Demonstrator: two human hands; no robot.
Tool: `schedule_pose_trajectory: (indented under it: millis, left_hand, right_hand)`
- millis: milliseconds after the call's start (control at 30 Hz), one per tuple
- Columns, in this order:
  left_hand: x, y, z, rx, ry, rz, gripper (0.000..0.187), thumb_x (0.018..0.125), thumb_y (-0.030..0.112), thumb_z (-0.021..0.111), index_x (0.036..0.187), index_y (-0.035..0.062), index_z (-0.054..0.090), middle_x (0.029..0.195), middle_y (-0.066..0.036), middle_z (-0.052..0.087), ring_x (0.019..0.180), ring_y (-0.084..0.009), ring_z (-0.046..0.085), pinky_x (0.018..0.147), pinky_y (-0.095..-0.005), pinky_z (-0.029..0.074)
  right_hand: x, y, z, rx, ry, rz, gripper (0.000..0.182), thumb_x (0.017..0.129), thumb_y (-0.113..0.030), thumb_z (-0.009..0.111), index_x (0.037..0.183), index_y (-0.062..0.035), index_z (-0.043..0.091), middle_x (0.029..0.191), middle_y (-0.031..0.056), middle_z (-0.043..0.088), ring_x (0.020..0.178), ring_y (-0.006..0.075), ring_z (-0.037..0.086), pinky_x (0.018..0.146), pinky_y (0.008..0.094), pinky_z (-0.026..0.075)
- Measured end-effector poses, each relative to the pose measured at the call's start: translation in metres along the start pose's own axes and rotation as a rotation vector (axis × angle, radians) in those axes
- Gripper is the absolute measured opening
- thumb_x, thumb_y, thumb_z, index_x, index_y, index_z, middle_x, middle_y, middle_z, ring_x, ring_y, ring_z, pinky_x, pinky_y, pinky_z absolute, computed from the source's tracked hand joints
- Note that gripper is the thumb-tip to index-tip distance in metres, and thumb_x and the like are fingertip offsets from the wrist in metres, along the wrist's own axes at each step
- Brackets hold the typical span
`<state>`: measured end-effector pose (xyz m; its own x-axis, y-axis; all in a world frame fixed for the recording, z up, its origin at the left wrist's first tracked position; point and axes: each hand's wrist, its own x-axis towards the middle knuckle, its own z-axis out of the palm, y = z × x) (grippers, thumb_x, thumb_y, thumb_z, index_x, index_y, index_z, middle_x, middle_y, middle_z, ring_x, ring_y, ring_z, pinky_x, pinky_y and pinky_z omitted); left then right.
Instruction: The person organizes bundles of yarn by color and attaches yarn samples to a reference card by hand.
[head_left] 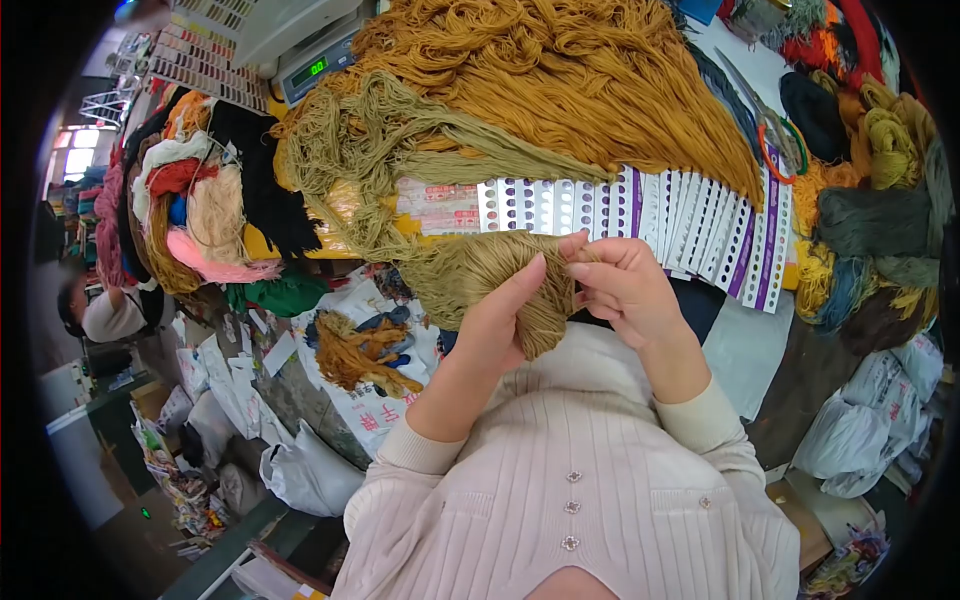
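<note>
My left hand is closed around an olive-green skein of yarn, its thumb lying across the bundled strands. At the skein's right edge, the thumb and fingertips of my right hand are pinched together on the yarn; the exact strands between them are too small to make out. From the held bundle, loose olive yarn runs up to the left and spreads in a tangle over the table. Beyond it lies a large heap of mustard-brown yarn.
White cards with punched holes are fanned across the table edge. Scissors lie at the back right, near more coloured skeins. A digital scale stands at the back left. White bags sit on the floor. Another person is at far left.
</note>
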<state>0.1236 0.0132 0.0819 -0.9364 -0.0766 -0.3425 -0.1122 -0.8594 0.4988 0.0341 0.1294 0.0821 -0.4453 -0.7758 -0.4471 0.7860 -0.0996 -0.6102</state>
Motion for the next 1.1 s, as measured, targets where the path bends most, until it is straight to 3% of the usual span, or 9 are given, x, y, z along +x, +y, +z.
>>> schedule_pose_trajectory:
  millis: [100, 200, 600, 700, 767, 867, 967, 1100]
  left_hand:
    - [0.000, 0.002, 0.004, 0.024, 0.051, -0.003, 0.034, 0.085, 0.016, 0.038, 0.111, -0.0052, 0.041, 0.107, -0.011, 0.048, 0.094, -0.0154, 0.048, 0.080, -0.0287, 0.040]
    - [0.000, 0.001, 0.006, 0.076, 0.101, -0.004, 0.031, 0.084, 0.014, 0.039, 0.109, -0.0053, 0.044, 0.102, -0.011, 0.051, 0.091, -0.0160, 0.050, 0.078, -0.0282, 0.041]
    - [0.004, -0.005, -0.011, 0.026, 0.070, 0.021, 0.025, 0.084, 0.015, 0.040, 0.096, -0.0044, 0.051, 0.101, -0.012, 0.052, 0.090, -0.0176, 0.051, 0.078, -0.0294, 0.042]
    - [0.003, -0.003, -0.011, -0.015, 0.055, 0.009, 0.027, 0.085, 0.018, 0.038, 0.096, -0.0040, 0.051, 0.103, -0.012, 0.051, 0.090, -0.0178, 0.051, 0.078, -0.0299, 0.042]
    - [0.000, 0.000, -0.006, -0.063, 0.045, -0.020, 0.029, 0.086, 0.020, 0.037, 0.097, -0.0036, 0.050, 0.103, -0.012, 0.051, 0.091, -0.0179, 0.051, 0.079, -0.0303, 0.042]
    - [0.001, -0.004, -0.010, -0.066, 0.013, -0.006, 0.035, 0.086, 0.026, 0.035, 0.101, -0.0033, 0.047, 0.112, -0.017, 0.044, 0.100, -0.0242, 0.046, 0.085, -0.0389, 0.039]
    - [0.001, -0.004, -0.007, -0.081, 0.076, -0.020, 0.035, 0.087, 0.024, 0.034, 0.105, -0.0040, 0.046, 0.104, -0.012, 0.050, 0.093, -0.0187, 0.050, 0.081, -0.0320, 0.041]
    - [0.001, -0.002, 0.001, -0.027, 0.075, -0.028, 0.038, 0.086, 0.025, 0.034, 0.107, -0.0057, 0.043, 0.106, -0.013, 0.048, 0.095, -0.0206, 0.049, 0.082, -0.0338, 0.040]
  right_hand:
    - [0.001, 0.003, -0.002, 0.035, 0.019, -0.023, 0.007, 0.073, -0.001, 0.052, 0.077, 0.0039, 0.056, 0.053, -0.0017, 0.047, 0.036, 0.0003, 0.029, 0.033, 0.0145, 0.025]
    - [0.003, 0.007, -0.011, 0.111, -0.067, -0.030, 0.008, 0.072, -0.001, 0.054, 0.077, 0.0029, 0.058, 0.077, 0.0044, 0.058, 0.042, 0.0006, 0.033, 0.039, 0.0151, 0.029]
    - [0.005, 0.010, -0.013, 0.203, -0.062, -0.103, 0.011, 0.069, 0.003, 0.052, 0.079, 0.0028, 0.057, 0.084, 0.0118, 0.057, 0.049, 0.0067, 0.043, 0.042, 0.0171, 0.034]
    - [0.003, 0.008, -0.027, 0.298, -0.290, 0.028, 0.014, 0.073, 0.001, 0.051, 0.086, 0.0019, 0.055, 0.087, 0.0084, 0.058, 0.053, 0.0026, 0.042, 0.042, 0.0152, 0.032]
    - [0.000, 0.010, -0.024, 0.237, -0.222, -0.019, 0.014, 0.074, -0.001, 0.051, 0.087, 0.0014, 0.054, 0.088, 0.0081, 0.057, 0.053, 0.0026, 0.042, 0.042, 0.0143, 0.031]
    - [0.000, 0.009, -0.019, 0.214, -0.127, -0.021, 0.014, 0.075, -0.003, 0.052, 0.088, 0.0011, 0.053, 0.089, 0.0063, 0.056, 0.052, 0.0024, 0.042, 0.041, 0.0131, 0.030]
    - [-0.002, 0.004, -0.011, 0.072, -0.017, 0.011, 0.015, 0.073, -0.004, 0.054, 0.087, 0.0014, 0.055, 0.091, 0.0037, 0.054, 0.053, 0.0023, 0.043, 0.040, 0.0125, 0.029]
    - [-0.003, 0.003, -0.013, -0.132, -0.017, 0.047, 0.014, 0.071, -0.004, 0.057, 0.083, 0.0017, 0.057, 0.094, 0.0012, 0.052, 0.055, 0.0027, 0.046, 0.041, 0.0124, 0.031]
